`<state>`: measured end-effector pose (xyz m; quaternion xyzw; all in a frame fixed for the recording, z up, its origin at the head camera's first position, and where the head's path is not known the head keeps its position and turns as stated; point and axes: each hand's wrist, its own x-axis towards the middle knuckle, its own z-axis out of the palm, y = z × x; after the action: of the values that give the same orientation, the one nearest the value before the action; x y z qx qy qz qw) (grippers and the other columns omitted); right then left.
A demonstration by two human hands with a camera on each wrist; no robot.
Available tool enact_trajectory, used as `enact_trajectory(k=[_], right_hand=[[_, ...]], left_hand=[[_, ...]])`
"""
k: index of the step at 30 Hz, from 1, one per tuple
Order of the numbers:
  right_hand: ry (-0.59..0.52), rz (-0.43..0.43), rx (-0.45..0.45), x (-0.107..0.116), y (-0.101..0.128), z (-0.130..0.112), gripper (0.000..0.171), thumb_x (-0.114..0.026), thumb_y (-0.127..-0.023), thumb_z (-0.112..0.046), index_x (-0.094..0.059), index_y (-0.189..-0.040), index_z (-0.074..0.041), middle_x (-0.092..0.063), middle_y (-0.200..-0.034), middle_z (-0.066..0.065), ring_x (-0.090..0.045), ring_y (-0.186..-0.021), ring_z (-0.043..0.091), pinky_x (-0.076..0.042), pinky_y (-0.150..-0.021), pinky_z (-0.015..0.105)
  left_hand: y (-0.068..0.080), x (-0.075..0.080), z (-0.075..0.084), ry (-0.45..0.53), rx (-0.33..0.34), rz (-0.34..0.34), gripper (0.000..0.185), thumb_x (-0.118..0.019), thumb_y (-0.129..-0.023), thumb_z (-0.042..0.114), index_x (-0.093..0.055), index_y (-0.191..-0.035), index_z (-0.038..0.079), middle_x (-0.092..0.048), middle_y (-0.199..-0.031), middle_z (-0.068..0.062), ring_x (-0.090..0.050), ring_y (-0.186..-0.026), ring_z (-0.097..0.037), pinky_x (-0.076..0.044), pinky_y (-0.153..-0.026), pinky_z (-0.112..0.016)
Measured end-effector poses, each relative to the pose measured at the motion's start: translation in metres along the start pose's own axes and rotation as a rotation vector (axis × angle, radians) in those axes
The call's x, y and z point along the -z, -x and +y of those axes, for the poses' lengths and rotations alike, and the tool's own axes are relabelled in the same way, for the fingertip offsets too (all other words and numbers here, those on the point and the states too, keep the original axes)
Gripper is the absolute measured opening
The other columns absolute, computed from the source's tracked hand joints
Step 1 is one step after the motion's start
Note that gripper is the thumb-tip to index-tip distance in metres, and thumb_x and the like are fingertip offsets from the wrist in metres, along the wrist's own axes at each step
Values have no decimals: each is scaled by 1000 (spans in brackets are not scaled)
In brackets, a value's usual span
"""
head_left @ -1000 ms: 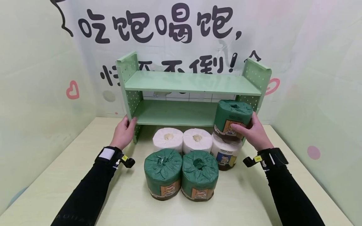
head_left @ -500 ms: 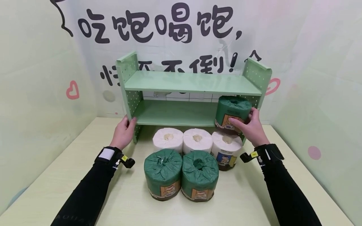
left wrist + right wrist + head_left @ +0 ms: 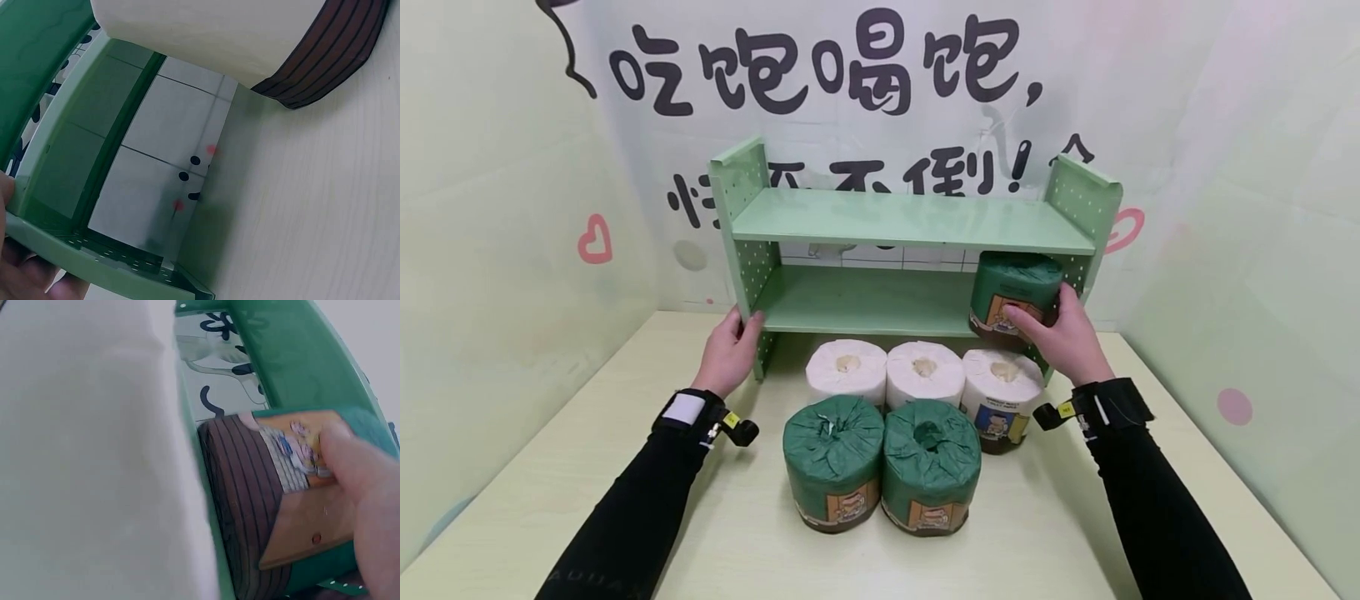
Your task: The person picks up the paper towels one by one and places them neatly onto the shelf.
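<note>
My right hand [image 3: 1071, 337] grips a green-wrapped toilet roll [image 3: 1017, 287] upright at the right end of the lower board of a light green shelf rack [image 3: 865, 300]. The thumb lies across its picture label, also seen on the toilet roll [image 3: 306, 494] in the right wrist view; the other fingers are mostly hidden. At the rack's left side panel, my left hand [image 3: 727, 354] holds the front edge, with fingers [image 3: 37, 275] wrapped round the panel in the left wrist view. The roll's base appears at the board's front edge; how much rests on it I cannot tell.
Three white toilet rolls [image 3: 923, 367] stand in a row before the rack on the pale table [image 3: 700, 517]. Two green-wrapped rolls [image 3: 928, 467] stand side by side in front of them. A printed cloth backdrop [image 3: 865, 125] hangs behind the rack's upper board [image 3: 910, 218].
My right hand has raised the green roll from over the right white roll and moved it back into the rack's lower level. The left hand keeps its hold on the side panel.
</note>
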<state>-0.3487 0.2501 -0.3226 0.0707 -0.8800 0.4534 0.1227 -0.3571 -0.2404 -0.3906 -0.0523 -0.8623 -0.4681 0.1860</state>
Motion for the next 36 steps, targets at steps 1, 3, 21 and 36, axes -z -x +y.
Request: enact_trajectory(k=[1, 3, 21, 36], right_hand=[[24, 13, -5, 0, 1, -2, 109, -68, -86, -68, -16, -159, -6, -41, -152, 25, -45, -139, 43, -39, -113, 62], [67, 33, -15, 1, 4, -5, 112, -68, -85, -69, -16, -159, -3, -42, -151, 27, -46, -137, 45, -40, -112, 62], [115, 89, -55, 1, 13, -9, 66, -77, -91, -41, -38, -124, 2, -52, -118, 22, -56, -105, 34, -49, -86, 41], [74, 79, -5, -7, 4, 3, 36, -63, -101, -24, -59, -129, -2, -64, -125, 20, -61, -116, 35, -49, -103, 49]], left_hand=[[0, 0, 0, 0, 2, -1, 53, -35, -107, 57, -52, -132, 13, -43, -82, -8, -45, -68, -21, -40, -56, -31], [0, 0, 0, -2, 2, -3, 53, -35, -107, 57, -52, -132, 14, -43, -82, -8, -44, -68, -21, -40, -56, -32], [1, 1, 4, -8, -6, -2, 53, -35, -107, 56, -52, -136, 14, -42, -80, -8, -43, -67, -21, -39, -56, -32], [2, 2, 3, -5, -4, -9, 53, -35, -108, 55, -51, -139, 15, -41, -80, -8, -42, -65, -20, -38, -55, -32]])
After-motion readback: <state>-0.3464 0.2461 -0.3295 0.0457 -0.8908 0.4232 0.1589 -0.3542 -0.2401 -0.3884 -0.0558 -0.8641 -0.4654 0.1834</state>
